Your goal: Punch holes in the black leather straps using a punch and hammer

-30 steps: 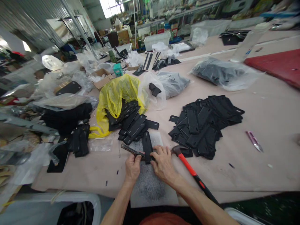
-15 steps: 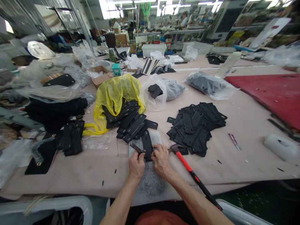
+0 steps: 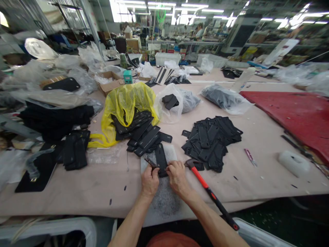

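Note:
A black rectangular piece with rounded corners and a slot near its far end point(image 3: 160, 156) lies on a pale, scuffed slab point(image 3: 164, 200) in front of me. My left hand point(image 3: 149, 179) is closed around a slim dark metal tool point(image 3: 150, 161), whose exact kind I cannot make out; its thumb is beside the piece's left edge. Closed fingers of my right hand point(image 3: 177, 176) pinch the piece's near right edge, hiding that corner. Just right of that hand rests a claw hammer point(image 3: 203, 180) with a red and black handle, its head against a pile of similar black pieces point(image 3: 210, 140).
More black pieces point(image 3: 145, 139) spill from a yellow plastic bag point(image 3: 128, 92). Behind stand clear bags point(image 3: 223, 97) of dark parts. On the right lie pink-handled snippers point(image 3: 250, 157), a white roll point(image 3: 293, 163) and a red board point(image 3: 288, 113). Black stacks point(image 3: 75, 151) lie left.
The camera view has shifted slightly, so things at the sides appear moved. Both hands keep nearly the same place at the black piece, with the tool still in my left hand.

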`<act>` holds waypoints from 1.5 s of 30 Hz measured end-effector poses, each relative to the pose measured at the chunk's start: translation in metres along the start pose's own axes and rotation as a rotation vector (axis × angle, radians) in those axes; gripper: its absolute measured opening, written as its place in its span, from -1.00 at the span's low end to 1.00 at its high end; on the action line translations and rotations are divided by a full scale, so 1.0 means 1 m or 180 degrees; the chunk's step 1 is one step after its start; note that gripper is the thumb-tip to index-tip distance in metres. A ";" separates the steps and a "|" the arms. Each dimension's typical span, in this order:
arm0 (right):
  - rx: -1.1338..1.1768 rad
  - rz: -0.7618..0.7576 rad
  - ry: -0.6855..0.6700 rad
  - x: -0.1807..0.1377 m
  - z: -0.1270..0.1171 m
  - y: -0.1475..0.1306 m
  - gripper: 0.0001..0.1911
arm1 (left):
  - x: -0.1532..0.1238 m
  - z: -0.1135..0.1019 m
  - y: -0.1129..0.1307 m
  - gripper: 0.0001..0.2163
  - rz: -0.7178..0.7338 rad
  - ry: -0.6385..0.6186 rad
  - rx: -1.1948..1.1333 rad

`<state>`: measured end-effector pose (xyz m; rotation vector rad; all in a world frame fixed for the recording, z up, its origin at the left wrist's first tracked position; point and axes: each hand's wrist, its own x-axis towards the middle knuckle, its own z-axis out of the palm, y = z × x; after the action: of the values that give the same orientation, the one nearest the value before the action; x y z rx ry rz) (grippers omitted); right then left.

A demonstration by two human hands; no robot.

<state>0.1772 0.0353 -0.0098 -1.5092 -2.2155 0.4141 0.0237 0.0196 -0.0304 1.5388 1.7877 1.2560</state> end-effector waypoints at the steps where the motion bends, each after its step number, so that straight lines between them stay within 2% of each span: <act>1: -0.0069 -0.0029 -0.0024 0.002 -0.001 -0.001 -0.81 | 0.000 0.000 0.000 -0.81 0.0027 0.0012 0.0024; 5: -0.0019 -0.0180 -0.0187 0.003 -0.008 -0.003 -0.82 | -0.001 0.002 -0.002 -0.82 0.0109 0.0026 0.0144; 9: 0.0011 -0.0031 -0.0226 0.000 -0.010 -0.003 -0.83 | -0.001 0.002 -0.003 -0.81 0.0103 -0.0020 0.0161; 12: -0.0257 0.0119 -0.0272 0.003 -0.005 -0.005 -0.84 | -0.001 0.002 -0.003 -0.81 0.0103 -0.0052 0.0181; 18: -0.0755 -0.0088 -0.0405 0.011 -0.006 -0.011 -0.71 | -0.001 0.003 -0.003 -0.81 0.0182 0.0002 0.0308; 22: -0.0595 -0.0232 -0.0500 0.002 -0.013 -0.011 -0.65 | -0.002 0.004 -0.004 -0.80 0.0185 0.0014 0.0367; 26: -0.0217 -0.0092 -0.0347 -0.012 -0.021 -0.006 -0.77 | -0.003 0.004 -0.002 -0.81 0.0146 0.0014 0.0390; 29: -0.0226 0.0015 -0.0288 -0.011 -0.025 -0.004 -0.81 | -0.003 0.004 -0.002 -0.81 0.0153 0.0021 0.0409; 36: -0.0865 -0.0363 -0.0940 0.010 -0.023 -0.005 -0.82 | -0.002 0.005 -0.003 -0.81 0.0243 0.0027 0.0352; 45: -0.1121 -0.0652 -0.1138 0.024 -0.017 -0.017 -0.83 | -0.003 0.003 -0.001 -0.81 0.0227 -0.0010 0.0397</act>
<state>0.1644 0.0513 0.0175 -1.4393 -2.8156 0.2519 0.0262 0.0178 -0.0333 1.6854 1.8550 1.1940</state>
